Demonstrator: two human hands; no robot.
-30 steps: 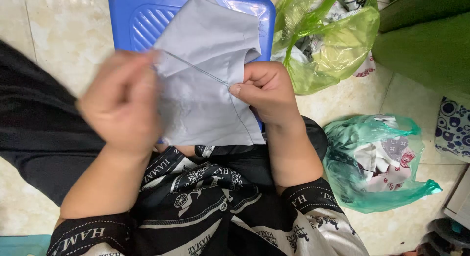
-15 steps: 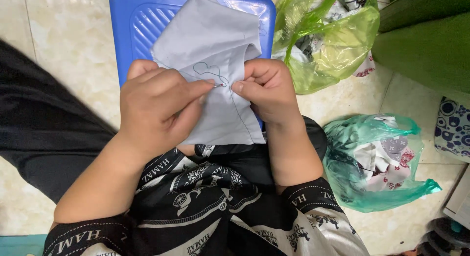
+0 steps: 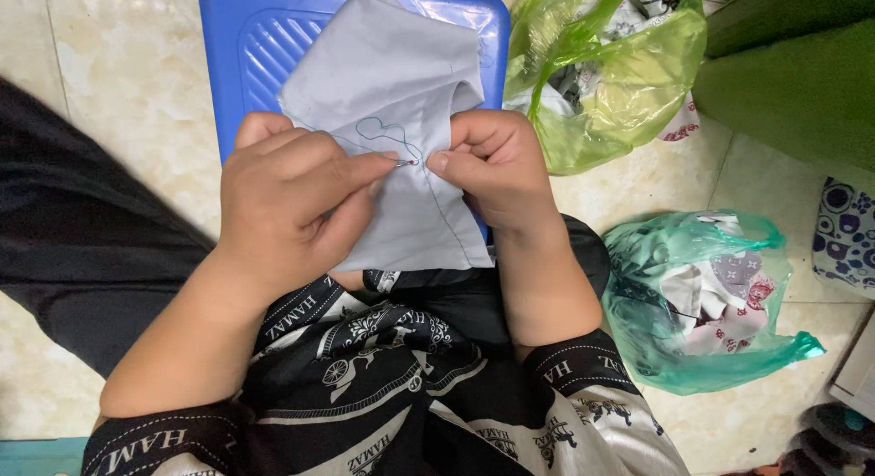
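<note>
A pale grey piece of cloth (image 3: 392,75) is held up over a blue plastic stool (image 3: 264,48). My left hand (image 3: 292,198) pinches a small needle (image 3: 407,163) at the cloth's middle, with a loop of dark thread (image 3: 378,130) curling above it. My right hand (image 3: 497,171) grips the cloth's right edge, thumb next to the needle tip. Both hands sit above my lap, which is covered in black and white patterned fabric (image 3: 383,376).
A yellow-green plastic bag (image 3: 611,75) of fabric scraps lies at the upper right. A teal-green bag (image 3: 702,303) with more scraps sits on the tiled floor to the right. Black cloth (image 3: 82,239) lies at the left. A dark green surface (image 3: 802,75) fills the top right corner.
My left hand came down from a raised, blurred position and now pinches the needle at the cloth. The thread now lies in a loose loop on the cloth. My right hand stayed put.
</note>
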